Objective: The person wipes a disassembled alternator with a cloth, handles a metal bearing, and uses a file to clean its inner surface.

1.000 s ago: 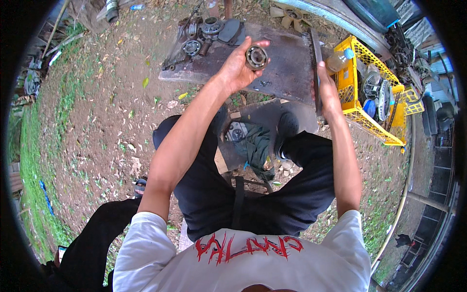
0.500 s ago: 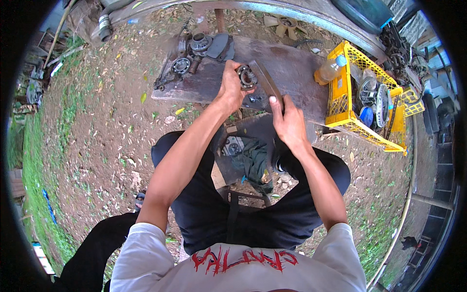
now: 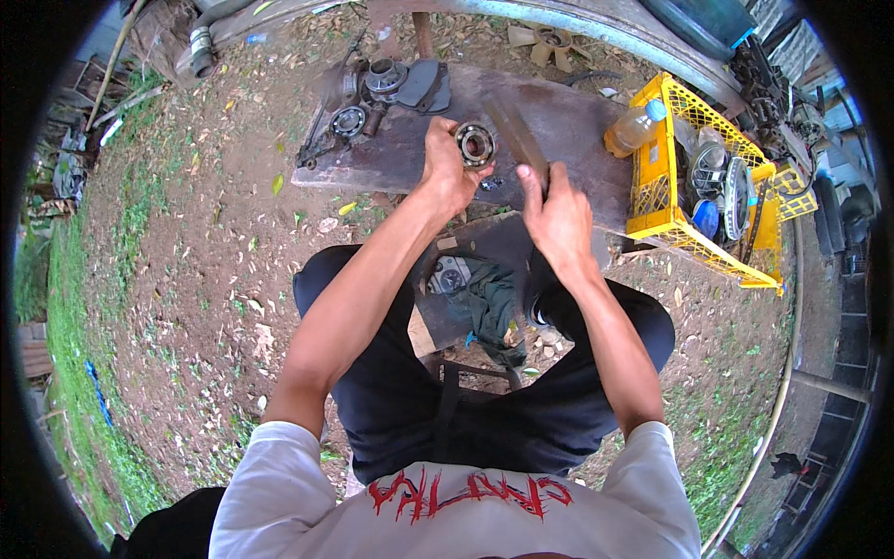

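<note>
I see person crouched over dark metal slab (image 3: 577, 130) on bare dirt. Left hand (image 3: 447, 168) grips round bearing (image 3: 475, 143), pressing it on slab. Right hand (image 3: 557, 216) closed around flat metal bar (image 3: 515, 136), bar angled toward far left, just beside bearing. More bearings and greasy parts (image 3: 372, 93) at slab's far left. Yellow crate (image 3: 670, 196) right, plastic bottle (image 3: 633, 129) beside it. Dark rag (image 3: 492, 307) near, between knees.

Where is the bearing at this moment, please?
In the head view, the bearing sits in the left hand, over the dark slab, just left of the flat bar in the right hand.
</note>
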The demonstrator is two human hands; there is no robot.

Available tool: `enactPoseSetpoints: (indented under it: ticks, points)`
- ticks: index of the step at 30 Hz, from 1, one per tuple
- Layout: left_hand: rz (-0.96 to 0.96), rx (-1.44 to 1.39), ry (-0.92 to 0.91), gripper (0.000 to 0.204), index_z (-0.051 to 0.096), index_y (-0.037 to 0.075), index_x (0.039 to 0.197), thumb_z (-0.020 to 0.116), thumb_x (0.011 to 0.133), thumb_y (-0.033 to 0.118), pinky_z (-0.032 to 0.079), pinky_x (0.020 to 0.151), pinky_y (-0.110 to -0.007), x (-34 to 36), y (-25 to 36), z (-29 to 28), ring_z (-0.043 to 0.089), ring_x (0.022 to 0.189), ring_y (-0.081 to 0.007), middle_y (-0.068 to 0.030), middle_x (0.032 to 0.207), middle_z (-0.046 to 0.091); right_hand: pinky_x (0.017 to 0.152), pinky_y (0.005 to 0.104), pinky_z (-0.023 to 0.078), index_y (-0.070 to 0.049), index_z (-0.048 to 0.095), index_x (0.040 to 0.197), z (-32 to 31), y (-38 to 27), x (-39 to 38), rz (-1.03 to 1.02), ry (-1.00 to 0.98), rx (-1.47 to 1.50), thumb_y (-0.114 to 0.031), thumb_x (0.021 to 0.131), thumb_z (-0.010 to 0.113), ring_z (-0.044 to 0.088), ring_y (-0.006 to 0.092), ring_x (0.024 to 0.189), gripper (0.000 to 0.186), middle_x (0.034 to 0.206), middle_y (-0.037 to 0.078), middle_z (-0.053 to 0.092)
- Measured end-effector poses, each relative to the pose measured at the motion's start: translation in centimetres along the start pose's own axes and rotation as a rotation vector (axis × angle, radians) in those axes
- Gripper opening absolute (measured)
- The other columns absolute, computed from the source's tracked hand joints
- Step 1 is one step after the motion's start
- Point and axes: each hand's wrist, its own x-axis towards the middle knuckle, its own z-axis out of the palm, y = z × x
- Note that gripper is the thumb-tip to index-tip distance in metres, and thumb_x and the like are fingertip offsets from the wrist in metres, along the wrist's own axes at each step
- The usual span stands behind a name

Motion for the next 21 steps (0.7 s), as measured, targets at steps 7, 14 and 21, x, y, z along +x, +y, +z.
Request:
enactPoseSetpoints:
  ticks: [7,14,21]
  points:
    - [0.021,0.021,-0.054,0.038,0.057,0.007,0.085,0.032,0.092,0.033,0.045,0.056,-0.037,0.2,0.2,-0.6,0.057,0.065,-0.023,-0.0098,0.074,0.062,0.053,0.0538,0.05,0.0,0.05,0.091,0.0,0.1,0.2,0.032,0.031,0.013,-0.05,0.095,0.05,0.063,0.0473,0.062,0.05,0.068,0.028,0.062]
    - [0.112,0.053,-0.021,0.034,0.051,0.01,0.086,0.028,0.095,0.034,0.044,0.052,-0.034,0.6,0.5,-0.4,0.057,0.062,-0.0181,-0.0073,0.073,0.06,0.06,0.0555,0.049,0.0,0.049,0.092,0.2,0.5,1.4,0.105,0.023,0.022,-0.046,0.096,0.05,0.063,0.0496,0.069,0.046,0.069,0.03,0.061]
    - [0.127,0.033,-0.041,0.039,0.058,0.006,0.088,0.032,0.092,0.035,0.049,0.063,-0.038,0.7,0.9,-0.7,0.061,0.071,-0.0231,-0.0105,0.076,0.064,0.06,0.0568,0.049,0.0,0.049,0.094,0.6,-0.4,0.8,0.076,0.004,0.043,-0.045,0.096,0.049,0.062,0.0507,0.068,0.046,0.068,0.03,0.061]
